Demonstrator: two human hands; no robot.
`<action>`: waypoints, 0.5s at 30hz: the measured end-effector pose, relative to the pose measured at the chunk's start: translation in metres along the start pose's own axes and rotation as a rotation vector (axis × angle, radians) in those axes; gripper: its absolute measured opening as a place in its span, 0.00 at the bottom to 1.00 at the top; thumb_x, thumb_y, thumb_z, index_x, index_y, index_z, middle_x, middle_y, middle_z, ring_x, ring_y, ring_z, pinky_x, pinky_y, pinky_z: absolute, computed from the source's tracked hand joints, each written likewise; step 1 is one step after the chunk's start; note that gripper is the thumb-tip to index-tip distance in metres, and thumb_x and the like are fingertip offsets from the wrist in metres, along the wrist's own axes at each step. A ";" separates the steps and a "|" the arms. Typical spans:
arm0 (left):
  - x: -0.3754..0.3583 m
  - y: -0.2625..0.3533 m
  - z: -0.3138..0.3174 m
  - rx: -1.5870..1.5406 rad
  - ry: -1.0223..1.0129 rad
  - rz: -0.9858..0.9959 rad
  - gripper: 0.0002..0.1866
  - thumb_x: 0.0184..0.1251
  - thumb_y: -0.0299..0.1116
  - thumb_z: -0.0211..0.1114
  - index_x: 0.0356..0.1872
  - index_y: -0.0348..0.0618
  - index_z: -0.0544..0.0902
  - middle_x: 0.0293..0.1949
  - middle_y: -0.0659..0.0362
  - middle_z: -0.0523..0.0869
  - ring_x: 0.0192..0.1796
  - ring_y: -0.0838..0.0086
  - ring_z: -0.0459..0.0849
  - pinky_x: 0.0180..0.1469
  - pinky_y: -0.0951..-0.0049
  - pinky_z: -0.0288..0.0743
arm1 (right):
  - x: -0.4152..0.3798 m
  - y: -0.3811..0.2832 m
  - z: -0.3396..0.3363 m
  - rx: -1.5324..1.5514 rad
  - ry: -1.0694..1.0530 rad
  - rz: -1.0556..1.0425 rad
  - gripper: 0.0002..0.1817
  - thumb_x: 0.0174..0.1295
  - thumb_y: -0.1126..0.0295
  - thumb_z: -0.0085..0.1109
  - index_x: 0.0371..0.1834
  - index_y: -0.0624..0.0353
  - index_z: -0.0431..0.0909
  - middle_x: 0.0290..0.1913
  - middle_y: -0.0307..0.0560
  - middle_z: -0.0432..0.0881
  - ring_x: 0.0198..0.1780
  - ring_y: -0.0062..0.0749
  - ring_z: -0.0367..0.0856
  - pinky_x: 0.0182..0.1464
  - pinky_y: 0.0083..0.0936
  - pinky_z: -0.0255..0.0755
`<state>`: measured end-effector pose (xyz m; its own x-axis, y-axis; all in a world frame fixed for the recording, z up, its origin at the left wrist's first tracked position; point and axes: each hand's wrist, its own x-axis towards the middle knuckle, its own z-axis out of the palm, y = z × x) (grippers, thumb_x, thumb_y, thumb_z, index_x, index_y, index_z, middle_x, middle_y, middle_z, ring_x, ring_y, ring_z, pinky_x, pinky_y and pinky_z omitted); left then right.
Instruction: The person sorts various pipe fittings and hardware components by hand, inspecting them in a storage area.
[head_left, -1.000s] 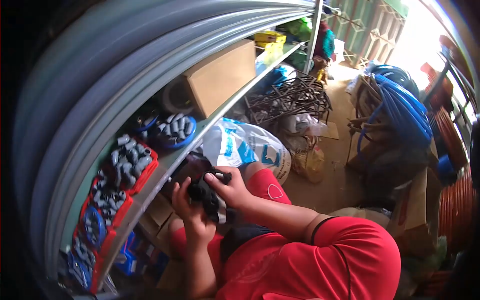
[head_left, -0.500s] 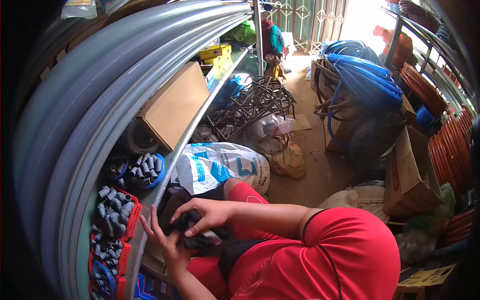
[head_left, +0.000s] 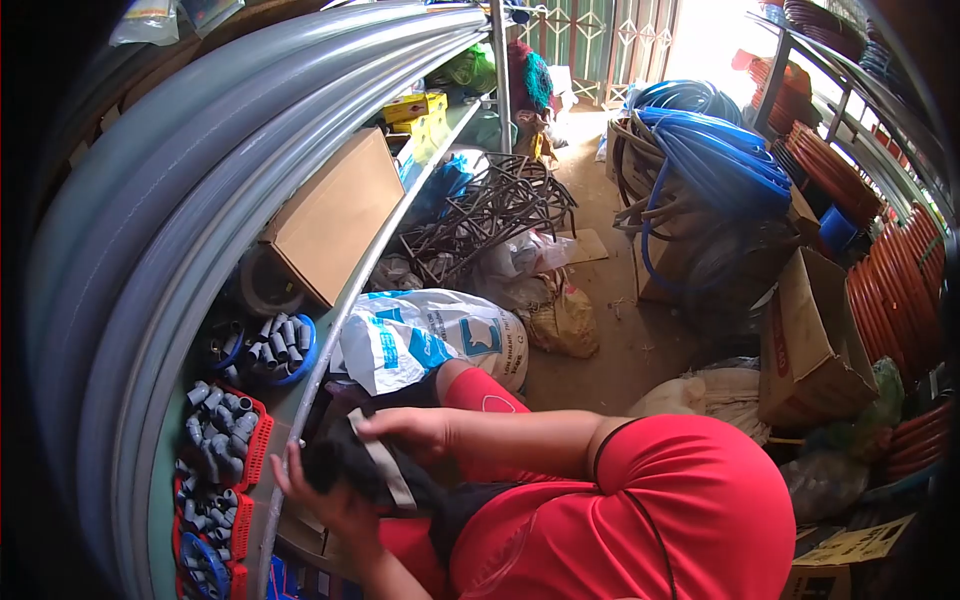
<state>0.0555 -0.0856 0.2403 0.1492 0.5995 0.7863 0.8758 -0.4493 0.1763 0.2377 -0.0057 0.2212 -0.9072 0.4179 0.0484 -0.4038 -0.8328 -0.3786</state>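
Observation:
A dark, soft-looking black item (head_left: 345, 462) with a pale grey strip (head_left: 385, 462) across it lies between my hands, over my lap. My right hand (head_left: 415, 428) pinches the upper end of the strip. Below and to the left, my left hand (head_left: 335, 508) holds the black item from its lower side, some fingers stretched up beside the shelf edge. The item's exact kind cannot be made out, and it hides part of my left palm.
Red baskets (head_left: 258, 440) of grey pipe fittings stand on the shelf at left, under long grey pipes (head_left: 190, 200). A white-and-blue sack (head_left: 440, 335) lies beyond my knee. Blue hose coils (head_left: 715, 160) and an open cardboard box (head_left: 815, 335) are at right.
The black item now looks more spread out, with the pale strip showing across it. My right hand has shifted to the strip; my left hand has moved slightly down and left against the item.

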 end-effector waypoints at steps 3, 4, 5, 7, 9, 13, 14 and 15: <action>0.005 -0.007 -0.010 0.073 -0.159 -0.021 0.18 0.69 0.55 0.62 0.57 0.69 0.80 0.73 0.51 0.67 0.77 0.38 0.53 0.72 0.33 0.50 | 0.003 -0.007 -0.003 -0.192 -0.096 0.002 0.18 0.63 0.72 0.64 0.55 0.67 0.79 0.46 0.51 0.88 0.42 0.35 0.90 0.49 0.38 0.84; 0.008 -0.005 -0.013 0.088 -0.229 -0.022 0.18 0.68 0.55 0.63 0.57 0.70 0.80 0.73 0.51 0.67 0.77 0.38 0.53 0.73 0.33 0.49 | 0.003 -0.009 0.002 -0.257 -0.113 -0.003 0.17 0.61 0.75 0.64 0.54 0.67 0.79 0.45 0.51 0.88 0.41 0.35 0.90 0.49 0.38 0.84; 0.010 0.000 -0.014 0.168 -0.250 0.025 0.18 0.70 0.40 0.63 0.58 0.50 0.81 0.74 0.59 0.68 0.79 0.45 0.54 0.77 0.50 0.51 | 0.010 -0.009 -0.005 -0.358 -0.116 -0.014 0.15 0.60 0.75 0.67 0.49 0.67 0.81 0.43 0.48 0.89 0.41 0.33 0.89 0.46 0.33 0.83; 0.011 0.005 -0.014 -0.038 -0.283 -0.124 0.22 0.69 0.46 0.63 0.60 0.50 0.79 0.74 0.55 0.67 0.79 0.43 0.52 0.77 0.43 0.46 | 0.009 -0.009 0.009 -0.744 -0.011 -0.202 0.14 0.61 0.73 0.69 0.48 0.67 0.81 0.40 0.42 0.88 0.40 0.24 0.85 0.44 0.26 0.80; 0.007 0.003 -0.008 -0.253 -0.270 -0.265 0.29 0.68 0.48 0.63 0.64 0.42 0.75 0.75 0.51 0.66 0.79 0.45 0.53 0.79 0.45 0.42 | 0.009 -0.010 0.023 -1.070 0.089 -0.387 0.14 0.60 0.70 0.71 0.45 0.66 0.80 0.36 0.42 0.86 0.38 0.22 0.83 0.41 0.24 0.77; -0.013 0.005 0.010 -0.983 -0.237 -0.493 0.30 0.72 0.41 0.61 0.71 0.38 0.68 0.72 0.52 0.70 0.74 0.64 0.67 0.75 0.61 0.58 | 0.013 -0.007 0.026 -1.570 0.239 -0.872 0.17 0.55 0.62 0.73 0.36 0.62 0.78 0.29 0.55 0.78 0.33 0.43 0.82 0.36 0.35 0.72; -0.022 0.000 0.015 -0.961 -0.249 -0.524 0.30 0.72 0.41 0.60 0.70 0.37 0.69 0.72 0.52 0.69 0.74 0.65 0.67 0.75 0.62 0.58 | 0.010 -0.007 0.025 -1.626 0.304 -0.855 0.19 0.54 0.60 0.72 0.39 0.63 0.79 0.32 0.58 0.80 0.36 0.49 0.82 0.39 0.37 0.73; -0.024 -0.004 0.019 -0.938 -0.261 -0.553 0.29 0.73 0.40 0.60 0.70 0.37 0.69 0.71 0.53 0.69 0.74 0.66 0.67 0.75 0.62 0.57 | 0.007 -0.009 0.028 -1.683 0.369 -0.839 0.20 0.54 0.58 0.71 0.41 0.63 0.80 0.34 0.60 0.82 0.39 0.55 0.82 0.41 0.40 0.74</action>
<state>0.0572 -0.0854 0.2094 0.0346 0.9422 0.3332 0.1755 -0.3339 0.9261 0.2318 -0.0052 0.2505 -0.4114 0.7002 0.5835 0.0594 0.6594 -0.7495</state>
